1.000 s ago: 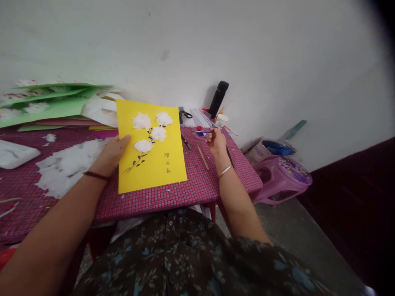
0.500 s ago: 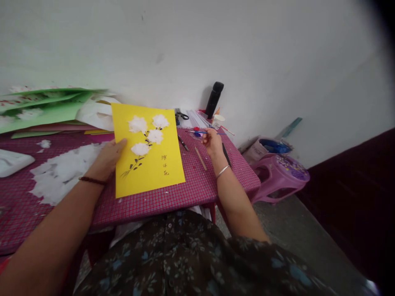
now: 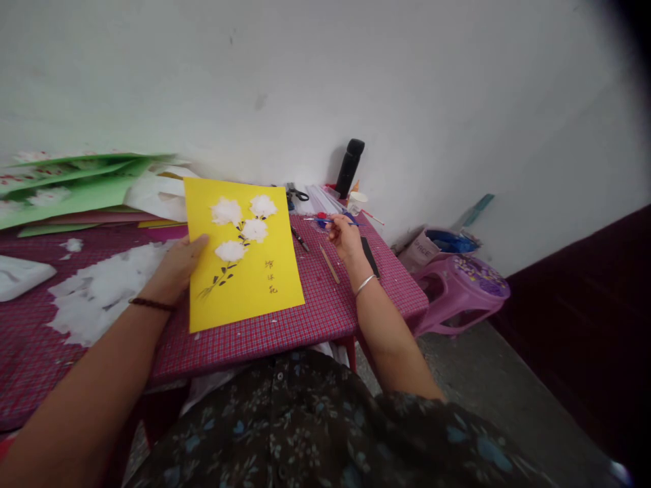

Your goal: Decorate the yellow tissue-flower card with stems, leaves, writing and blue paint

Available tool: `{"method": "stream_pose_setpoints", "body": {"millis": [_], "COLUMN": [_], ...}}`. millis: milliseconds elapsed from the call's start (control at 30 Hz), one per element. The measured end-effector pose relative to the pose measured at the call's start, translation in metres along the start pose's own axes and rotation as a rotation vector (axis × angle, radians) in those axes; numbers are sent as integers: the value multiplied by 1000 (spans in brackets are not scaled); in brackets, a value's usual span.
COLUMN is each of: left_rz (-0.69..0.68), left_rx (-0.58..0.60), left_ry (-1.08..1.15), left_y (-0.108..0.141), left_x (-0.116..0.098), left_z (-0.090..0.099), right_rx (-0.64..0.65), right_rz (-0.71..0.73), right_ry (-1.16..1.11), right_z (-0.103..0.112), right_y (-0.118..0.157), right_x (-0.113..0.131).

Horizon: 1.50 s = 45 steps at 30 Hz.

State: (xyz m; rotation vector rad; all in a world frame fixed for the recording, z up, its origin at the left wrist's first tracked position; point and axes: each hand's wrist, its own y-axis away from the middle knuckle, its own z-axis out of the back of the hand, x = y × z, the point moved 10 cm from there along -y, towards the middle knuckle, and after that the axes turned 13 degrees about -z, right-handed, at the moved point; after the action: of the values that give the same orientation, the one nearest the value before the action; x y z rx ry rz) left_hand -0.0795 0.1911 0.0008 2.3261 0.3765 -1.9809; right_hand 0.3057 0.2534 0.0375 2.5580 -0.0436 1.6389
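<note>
My left hand (image 3: 184, 266) grips the left edge of a yellow sheet (image 3: 244, 298), thumb on its front. On the sheet are several white fluffy flowers (image 3: 230, 251), dark painted leaves and stems, and a short column of handwritten characters. The fingers of my right hand (image 3: 344, 237) are pinched round a thin blue paintbrush (image 3: 325, 219), its tip pointing left. Just behind the brush lies a small palette with red and blue paint (image 3: 321, 216). A dark pen (image 3: 300, 239) and a wooden stick (image 3: 330, 263) lie between the sheet and my right hand.
White paper pieces (image 3: 102, 285) spread over the checked tablecloth (image 3: 325, 315) at left, near green sheets (image 3: 96, 192). Along the wall stand a black bottle (image 3: 350, 168), scissors (image 3: 299, 194) and a white cup (image 3: 358, 198). A purple stool (image 3: 458, 288) and a bin (image 3: 424, 245) are at right.
My right hand and the brush have shifted slightly left. The yellow sheet stays in my left hand, almost unmoved. More of the black flat object beside my right wrist shows.
</note>
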Motion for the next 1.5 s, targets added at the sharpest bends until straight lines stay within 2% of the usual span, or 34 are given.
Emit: {"method": "stream_pose_setpoints", "body": {"millis": [767, 1100, 1267, 1500], "left_rz": [19, 6, 11, -2], "left_rx": [7, -40, -42, -36], "left_ry": [-24, -14, -20, -14], "left_y": [4, 0, -3, -5], "left_x": [-3, -1, 4, 6], "left_z": [-3, 4, 8, 11], "right_rx": [-20, -140, -70, -192], "right_rz": [-11, -4, -16, 54], "right_ry": [69, 34, 6, -85], "right_z": [-4, 8, 2, 22], "right_y": [6, 6, 7, 3], "right_x": [2, 5, 7, 12]}}
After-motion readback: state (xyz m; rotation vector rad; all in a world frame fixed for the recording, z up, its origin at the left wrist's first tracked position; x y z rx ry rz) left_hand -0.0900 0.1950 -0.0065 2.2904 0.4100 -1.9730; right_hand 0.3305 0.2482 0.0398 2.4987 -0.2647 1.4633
